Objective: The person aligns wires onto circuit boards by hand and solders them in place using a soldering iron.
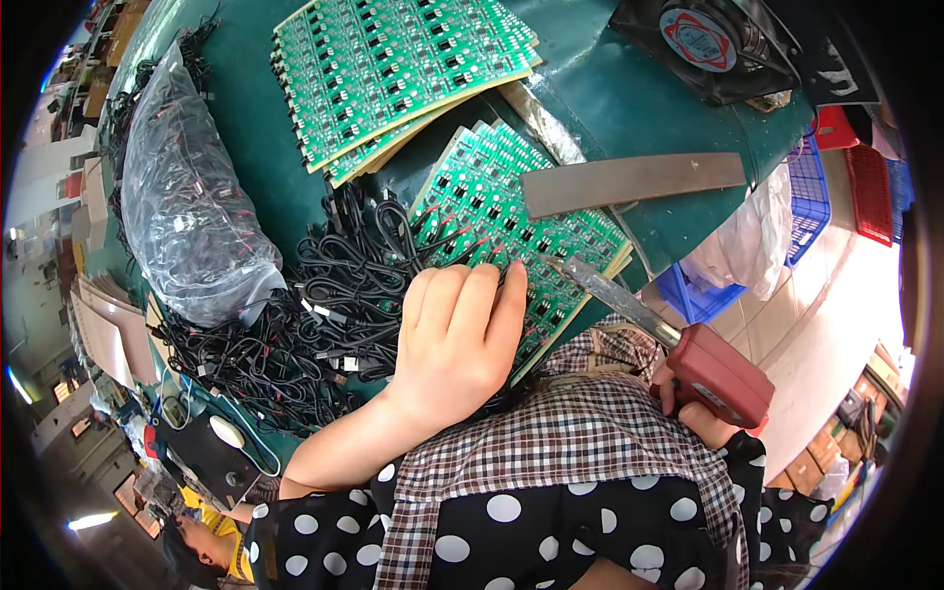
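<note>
My right hand (pixel 703 418) is wrapped round the dark red handle of a soldering iron (pixel 723 372). Its long metal shaft points left, and the tip reaches a green circuit board panel (pixel 472 182) covered in small components. Over that panel rests my left hand (pixel 452 339), fingers curled and close together, the index fingertip near the iron's tip. Whatever those fingers pinch is hidden. Thin red wire ends lie on the panel just beyond the knuckles. Beside my left hand, black cables (pixel 359 261) are heaped, with USB plugs among them.
Another stack of green circuit panels (pixel 393 69) lies at the back. A flat brown bar (pixel 634 185) lies across the near panel. A clear plastic bag (pixel 192 197) of cables stands left. A black fan (pixel 713 44) sits back right; blue baskets (pixel 808 192) are beyond the table edge.
</note>
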Tool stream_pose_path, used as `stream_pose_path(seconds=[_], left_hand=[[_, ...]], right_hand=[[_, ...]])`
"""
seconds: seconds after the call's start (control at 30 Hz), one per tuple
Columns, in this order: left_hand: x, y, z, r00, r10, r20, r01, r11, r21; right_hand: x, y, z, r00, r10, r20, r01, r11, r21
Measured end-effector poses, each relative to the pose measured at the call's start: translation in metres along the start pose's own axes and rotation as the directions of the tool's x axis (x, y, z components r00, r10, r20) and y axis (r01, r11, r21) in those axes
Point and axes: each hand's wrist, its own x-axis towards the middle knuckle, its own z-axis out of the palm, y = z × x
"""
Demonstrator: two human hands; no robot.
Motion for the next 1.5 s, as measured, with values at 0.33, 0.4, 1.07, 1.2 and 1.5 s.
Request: stream_pose_path(seconds=[0.33, 0.4, 1.07, 1.2, 1.5], left_hand=[[0.002, 0.000, 0.003, 0.999, 0.041, -0.010, -0.040, 0.996, 0.081], [-0.002, -0.001, 0.004, 0.995, 0.025, -0.101, -0.019, 0.998, 0.058], [0.002, -0.001, 0.000, 0.997, 0.074, -0.026, -0.073, 0.996, 0.042], [-0.005, 0.004, 0.002, 0.999, 0.020, -0.026, -0.017, 0.994, 0.110], [-0.002, 0.003, 0.002, 0.999, 0.024, -0.027, -0.022, 0.996, 0.083]], right_hand=[[-0.002, 0.001, 0.009, 0.972, 0.168, -0.167, -0.138, 0.974, 0.182], [-0.001, -0.004, 0.012, 0.966, 0.191, -0.176, -0.156, 0.968, 0.198], [-0.007, -0.005, 0.021, 0.947, 0.188, -0.261, -0.162, 0.980, 0.117], [0.001, 0.007, 0.012, 0.965, 0.194, -0.177, -0.175, 0.978, 0.116], [-0.008, 0.010, 0.013, 0.985, -0.111, -0.131, 0.097, 0.989, -0.112]])
